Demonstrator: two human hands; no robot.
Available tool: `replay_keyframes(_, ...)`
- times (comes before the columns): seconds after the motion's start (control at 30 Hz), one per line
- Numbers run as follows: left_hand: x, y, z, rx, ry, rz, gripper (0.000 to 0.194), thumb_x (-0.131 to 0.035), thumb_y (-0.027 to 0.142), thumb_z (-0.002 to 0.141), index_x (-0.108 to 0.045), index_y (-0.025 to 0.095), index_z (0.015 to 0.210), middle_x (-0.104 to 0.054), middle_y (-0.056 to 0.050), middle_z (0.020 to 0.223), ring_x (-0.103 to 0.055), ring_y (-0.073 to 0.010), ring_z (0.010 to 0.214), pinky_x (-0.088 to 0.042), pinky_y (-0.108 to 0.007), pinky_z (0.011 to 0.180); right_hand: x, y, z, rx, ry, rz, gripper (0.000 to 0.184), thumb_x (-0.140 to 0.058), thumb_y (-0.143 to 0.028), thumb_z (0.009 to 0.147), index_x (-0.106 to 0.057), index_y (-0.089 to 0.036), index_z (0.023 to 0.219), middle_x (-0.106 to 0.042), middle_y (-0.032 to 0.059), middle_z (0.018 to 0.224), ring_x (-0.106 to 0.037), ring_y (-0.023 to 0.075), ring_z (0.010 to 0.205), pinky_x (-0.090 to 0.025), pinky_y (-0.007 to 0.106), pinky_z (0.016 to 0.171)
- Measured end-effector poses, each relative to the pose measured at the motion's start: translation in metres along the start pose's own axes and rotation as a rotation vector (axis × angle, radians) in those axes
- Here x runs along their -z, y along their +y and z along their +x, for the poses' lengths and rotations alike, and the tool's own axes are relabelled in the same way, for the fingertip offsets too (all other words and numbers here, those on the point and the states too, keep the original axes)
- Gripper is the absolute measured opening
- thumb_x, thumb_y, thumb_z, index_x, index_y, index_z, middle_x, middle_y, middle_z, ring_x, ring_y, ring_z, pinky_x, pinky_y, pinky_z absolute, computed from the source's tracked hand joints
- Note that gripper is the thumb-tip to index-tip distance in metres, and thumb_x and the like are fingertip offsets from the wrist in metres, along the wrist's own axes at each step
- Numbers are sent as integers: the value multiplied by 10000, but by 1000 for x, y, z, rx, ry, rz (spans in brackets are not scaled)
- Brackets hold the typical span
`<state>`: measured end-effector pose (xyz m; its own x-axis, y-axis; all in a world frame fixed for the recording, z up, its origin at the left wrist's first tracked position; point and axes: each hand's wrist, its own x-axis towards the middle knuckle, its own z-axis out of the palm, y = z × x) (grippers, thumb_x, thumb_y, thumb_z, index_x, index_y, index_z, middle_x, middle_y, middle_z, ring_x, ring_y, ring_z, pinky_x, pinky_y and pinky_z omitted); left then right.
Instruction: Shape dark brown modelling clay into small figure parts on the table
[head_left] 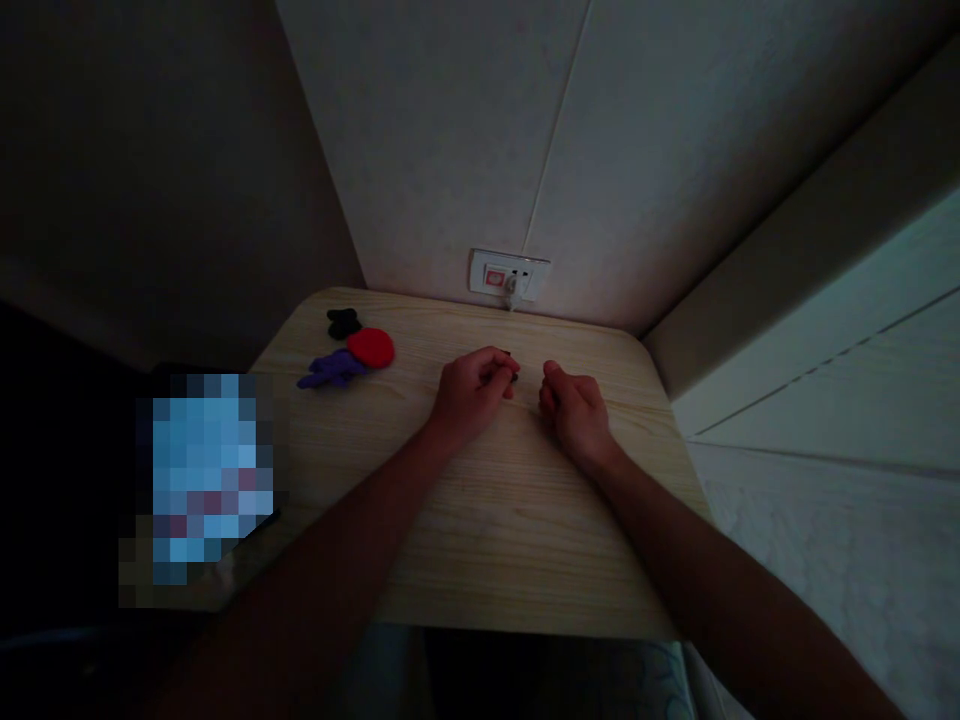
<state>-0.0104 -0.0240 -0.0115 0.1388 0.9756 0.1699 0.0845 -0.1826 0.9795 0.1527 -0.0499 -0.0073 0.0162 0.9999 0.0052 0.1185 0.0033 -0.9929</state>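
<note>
My left hand (480,378) rests above the wooden tabletop, its thumb and fingers pinched together. A small black piece (514,378) shows at its fingertips; most of it is covered by the fingers. To the right, a short gap away, my right hand (574,403) is curled closed with the thumb on top. Whatever it may hold is hidden. Left of both hands lie a flat red disc (371,347), a lumpy purple piece (334,369) with finger-like points, and a black lump (343,323). The disc touches or overlaps the other two.
The small wooden table (525,560) has rounded back corners and stands against a wall. Low on that wall is a socket plate (478,270) with a plug (511,288) in it. A pixelated bright screen (210,460) covers the left edge. A pale cabinet (825,370) stands right.
</note>
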Motion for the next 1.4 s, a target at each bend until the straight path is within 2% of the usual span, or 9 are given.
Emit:
replay_keyframes(0.17,0,-1,1,2,4,1,127,-592,251,861,-700,186,877,-669,6,659,-633,-132,601,-462,-239,572,-2,-4,-2,-6,-151,129,432,-528,-562,951,-620,-206,724,-432,-56,498,-334,101,428,-240,251,387)
replay_keyframes(0.23,0,-1,1,1,4,8,126,-594,254,859,-699,186,875,-661,9,647,-629,-132,599,-459,-237,570,-3,-5,-1,-46,-197,242,265,-583,-481,905,-633,-220,899,-466,-76,539,-339,104,428,-255,233,371)
replay_keyframes(0.3,0,0,1,-11,0,15,131,-592,262,862,-698,185,875,-655,12,641,-621,-130,596,-456,-237,570,-4,-5,1,-48,-209,300,240,-658,-450,872,-611,-233,964,-486,-90,574,-356,97,437,-287,218,376)
replay_keyframes(0.43,0,0,1,-35,2,28,125,-587,260,859,-689,188,854,-653,13,649,-607,-125,590,-448,-236,563,-4,-2,5,4,-204,263,379,-753,-557,851,-637,-197,880,-513,-73,606,-440,77,463,-362,213,424)
replay_keyframes(0.63,0,2,0,0,2,0,125,-595,258,858,-695,186,871,-672,6,680,-632,-126,600,-471,-237,571,-2,-1,6,-137,-130,280,573,-667,-737,847,-541,-215,646,-451,-66,457,-398,91,327,-256,227,301)
replay_keyframes(0.9,0,2,1,6,-1,-8,127,-600,266,864,-694,181,873,-691,1,714,-630,-117,588,-466,-236,566,-10,-4,8,-104,-76,320,568,-760,-717,774,-505,-225,645,-320,-115,456,-257,49,348,-199,198,327)
replay_keyframes(1.1,0,0,1,1,4,17,134,-595,265,865,-702,184,879,-669,6,662,-641,-133,604,-456,-240,565,-7,-6,8,-154,-96,284,663,-593,-776,863,-488,-227,505,-304,-75,374,-264,79,306,-184,245,318)
replay_keyframes(1.27,0,1,0,-2,0,9,126,-590,264,866,-693,192,868,-659,12,646,-624,-130,584,-453,-243,559,-6,-1,9,-52,-115,141,654,-625,-764,867,-565,-205,533,-480,-20,391,-437,105,331,-310,252,360)
replay_keyframes(1.4,0,1,0,-12,0,21,121,-597,263,864,-696,195,864,-655,14,634,-632,-133,594,-453,-240,561,-6,2,10,-29,-103,170,558,-707,-736,821,-593,-211,669,-486,-58,485,-370,81,372,-256,238,369)
